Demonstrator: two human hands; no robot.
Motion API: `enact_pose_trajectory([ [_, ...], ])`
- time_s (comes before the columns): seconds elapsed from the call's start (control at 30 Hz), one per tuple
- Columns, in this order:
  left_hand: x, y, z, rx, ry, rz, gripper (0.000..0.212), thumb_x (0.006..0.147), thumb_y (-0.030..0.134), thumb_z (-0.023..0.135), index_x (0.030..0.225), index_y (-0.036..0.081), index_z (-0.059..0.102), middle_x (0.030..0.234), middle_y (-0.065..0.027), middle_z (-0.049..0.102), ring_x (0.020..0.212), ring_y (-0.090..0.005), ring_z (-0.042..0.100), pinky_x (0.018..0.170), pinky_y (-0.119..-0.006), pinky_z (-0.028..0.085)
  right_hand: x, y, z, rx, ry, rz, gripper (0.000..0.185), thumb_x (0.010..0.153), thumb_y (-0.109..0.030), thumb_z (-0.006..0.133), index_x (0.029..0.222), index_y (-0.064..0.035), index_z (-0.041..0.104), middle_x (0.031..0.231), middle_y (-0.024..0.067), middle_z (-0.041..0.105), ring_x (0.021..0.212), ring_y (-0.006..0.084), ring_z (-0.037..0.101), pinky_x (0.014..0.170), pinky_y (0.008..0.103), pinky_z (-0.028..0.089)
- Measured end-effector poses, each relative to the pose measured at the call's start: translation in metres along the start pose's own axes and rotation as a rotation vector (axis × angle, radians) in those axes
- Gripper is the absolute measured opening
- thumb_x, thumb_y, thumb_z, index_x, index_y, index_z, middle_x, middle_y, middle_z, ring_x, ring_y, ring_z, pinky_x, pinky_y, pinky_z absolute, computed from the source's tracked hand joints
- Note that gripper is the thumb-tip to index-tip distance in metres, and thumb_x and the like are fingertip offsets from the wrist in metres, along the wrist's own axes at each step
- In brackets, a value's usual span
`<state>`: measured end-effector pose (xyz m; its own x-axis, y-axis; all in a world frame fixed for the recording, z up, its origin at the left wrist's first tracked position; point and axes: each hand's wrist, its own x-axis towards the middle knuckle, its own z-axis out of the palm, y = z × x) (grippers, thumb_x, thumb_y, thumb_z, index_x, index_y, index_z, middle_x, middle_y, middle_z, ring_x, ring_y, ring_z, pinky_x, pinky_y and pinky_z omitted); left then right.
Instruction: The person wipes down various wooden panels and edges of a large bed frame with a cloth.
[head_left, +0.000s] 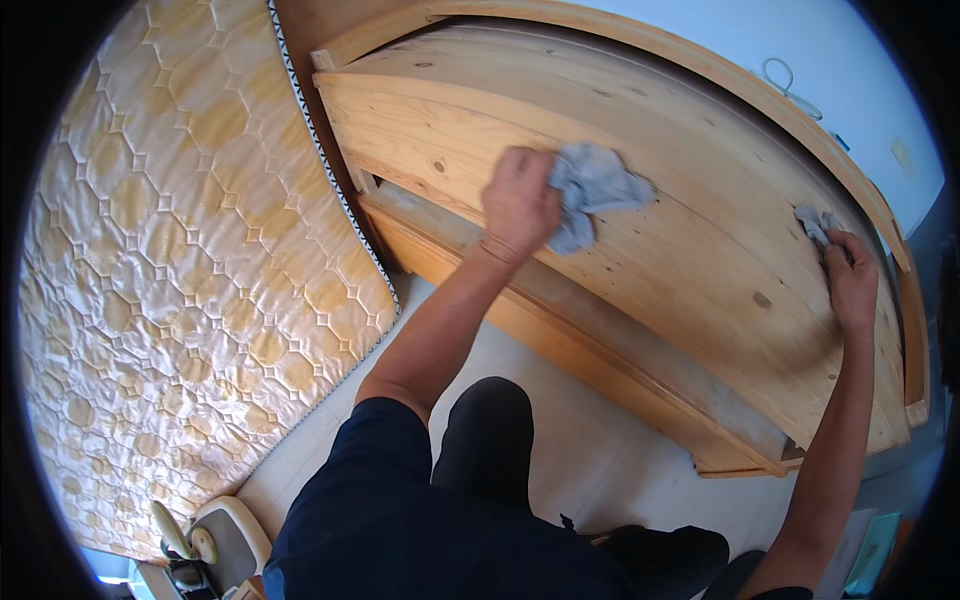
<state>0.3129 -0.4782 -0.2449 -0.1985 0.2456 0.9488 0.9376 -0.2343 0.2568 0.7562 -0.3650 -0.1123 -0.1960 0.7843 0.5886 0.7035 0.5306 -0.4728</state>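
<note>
Before me is a large piece of pine furniture, its broad knotted wooden panel (697, 270) bent by the lens. My left hand (523, 199), blurred, grips a crumpled grey-blue cloth (600, 184) over the left-middle of the panel. Part of that cloth is hidden behind the fingers. Towards the panel's right end, my right hand (853, 277) pinches a smaller grey cloth (812, 223) between thumb and fingers, against or very close to the wood. Along the near side runs a lower wooden rail (547, 322) with a greyish, dusty-looking ledge beside it.
A quilted mattress (202, 247) with dark-and-white edging fills the left side. A curved wooden rim (652, 34) borders the far side, with a thin cable (791, 94) beyond it. At lower left stand a fan (176, 532) and a pale-framed object (232, 532). Light floor tiles (592, 442) lie below.
</note>
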Motion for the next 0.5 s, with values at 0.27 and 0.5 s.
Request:
enact_pose_trajectory([
  [0.27,0.024,-0.033,-0.002,0.107,0.136,-0.245,0.064,0.076,0.004,0.059,0.14,0.011,0.052,0.1,-0.0176,0.057,0.089,-0.0365,0.059,0.076,-0.047,0.052,0.0,-0.002,-0.003,-0.107,-0.022,0.001,0.029,0.094,-0.012,0.057,0.117,0.0036,0.068,0.107,0.0097,0.069,0.103,0.0182,0.063,0.095,0.0301,0.045],
  [0.5,-0.054,0.039,0.014,-0.22,-0.2,0.05,0.054,0.073,0.002,0.065,0.126,0.014,0.065,0.09,-0.0099,0.055,0.082,-0.0293,0.06,0.063,-0.04,0.052,0.001,0.01,-0.005,-0.086,-0.025,-0.085,0.03,0.095,-0.01,0.056,0.12,0.0035,0.066,0.109,0.0101,0.069,0.101,0.0176,0.062,0.094,0.0297,0.045],
])
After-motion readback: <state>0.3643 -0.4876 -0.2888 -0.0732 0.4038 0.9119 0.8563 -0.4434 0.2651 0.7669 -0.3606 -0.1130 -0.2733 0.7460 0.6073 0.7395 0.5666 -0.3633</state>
